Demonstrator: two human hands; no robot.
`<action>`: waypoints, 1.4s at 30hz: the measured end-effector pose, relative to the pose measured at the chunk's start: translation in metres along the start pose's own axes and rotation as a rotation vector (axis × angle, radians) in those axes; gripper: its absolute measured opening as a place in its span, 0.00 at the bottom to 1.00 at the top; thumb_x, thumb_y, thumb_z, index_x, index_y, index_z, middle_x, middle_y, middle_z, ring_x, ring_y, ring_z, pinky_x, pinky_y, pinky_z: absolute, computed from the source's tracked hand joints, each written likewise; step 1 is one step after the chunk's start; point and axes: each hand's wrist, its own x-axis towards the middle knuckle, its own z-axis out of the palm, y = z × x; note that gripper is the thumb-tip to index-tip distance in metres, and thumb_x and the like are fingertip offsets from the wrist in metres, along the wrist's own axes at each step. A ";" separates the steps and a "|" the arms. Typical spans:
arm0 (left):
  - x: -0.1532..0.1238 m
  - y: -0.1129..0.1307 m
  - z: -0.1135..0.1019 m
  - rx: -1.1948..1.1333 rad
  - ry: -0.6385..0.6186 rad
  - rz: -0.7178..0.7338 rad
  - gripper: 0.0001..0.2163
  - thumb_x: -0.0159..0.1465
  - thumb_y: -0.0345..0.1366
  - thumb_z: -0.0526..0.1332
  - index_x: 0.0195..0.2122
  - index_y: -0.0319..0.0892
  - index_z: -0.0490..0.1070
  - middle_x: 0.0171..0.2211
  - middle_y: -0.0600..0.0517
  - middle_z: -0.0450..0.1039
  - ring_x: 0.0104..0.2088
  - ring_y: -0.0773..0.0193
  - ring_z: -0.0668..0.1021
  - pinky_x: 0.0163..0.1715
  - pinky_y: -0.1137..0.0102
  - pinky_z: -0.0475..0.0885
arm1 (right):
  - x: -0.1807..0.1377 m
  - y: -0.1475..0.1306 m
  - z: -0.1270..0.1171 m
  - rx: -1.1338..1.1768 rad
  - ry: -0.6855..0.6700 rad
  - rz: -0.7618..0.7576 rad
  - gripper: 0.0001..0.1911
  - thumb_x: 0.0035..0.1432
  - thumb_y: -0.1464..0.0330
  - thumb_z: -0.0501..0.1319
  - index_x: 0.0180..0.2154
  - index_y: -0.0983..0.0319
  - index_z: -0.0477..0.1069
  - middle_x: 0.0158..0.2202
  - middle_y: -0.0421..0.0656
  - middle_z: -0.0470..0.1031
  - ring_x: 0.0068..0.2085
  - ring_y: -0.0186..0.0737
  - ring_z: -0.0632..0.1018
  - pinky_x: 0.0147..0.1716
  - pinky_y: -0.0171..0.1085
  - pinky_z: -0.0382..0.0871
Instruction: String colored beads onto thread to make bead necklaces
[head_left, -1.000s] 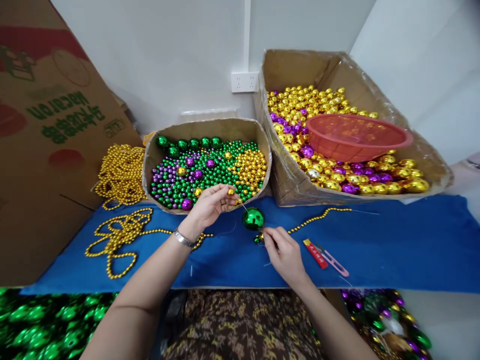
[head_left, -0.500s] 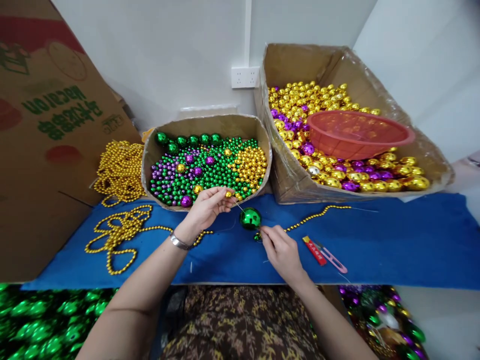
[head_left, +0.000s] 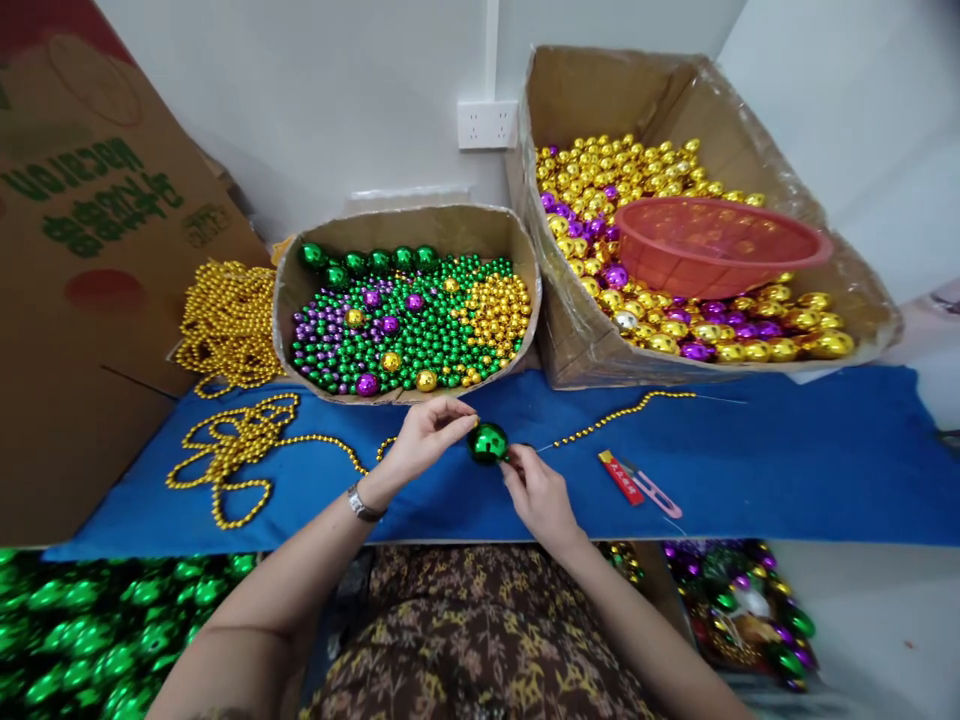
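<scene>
A large shiny green bead (head_left: 488, 443) sits between my two hands above the blue cloth. My left hand (head_left: 435, 437), with a watch at the wrist, pinches a small gold bead (head_left: 474, 421) against the large bead's upper left side. At its lower right edge, the closed fingertips of my right hand (head_left: 538, 492) grip the large green bead; they hide any thread there. A gold bead strand (head_left: 611, 432) with a thin wire or thread at its far end lies beyond my right hand. Left of my left hand, a long gold bead string (head_left: 247, 455) lies in loops.
A carton (head_left: 279, 330) of green, purple and gold beads stands behind my hands. Right of it, a bigger carton (head_left: 574, 350) holds gold and purple balls and a red basket (head_left: 720, 250). A pink thread snipper (head_left: 660, 495) lies beside a red packet (head_left: 621, 478).
My hands have drawn together. The small gold bead has moved along the thread from a gap away to the large green bead. The camera view has shifted slightly.
</scene>
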 end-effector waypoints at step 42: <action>0.023 -0.066 0.040 0.561 -0.191 0.407 0.20 0.60 0.36 0.65 0.54 0.40 0.67 0.51 0.42 0.70 0.52 0.56 0.74 0.54 0.59 0.70 | 0.044 -0.081 -0.139 0.870 0.310 -0.037 0.07 0.68 0.62 0.55 0.40 0.55 0.70 0.18 0.33 0.62 0.17 0.28 0.66 0.17 0.30 0.64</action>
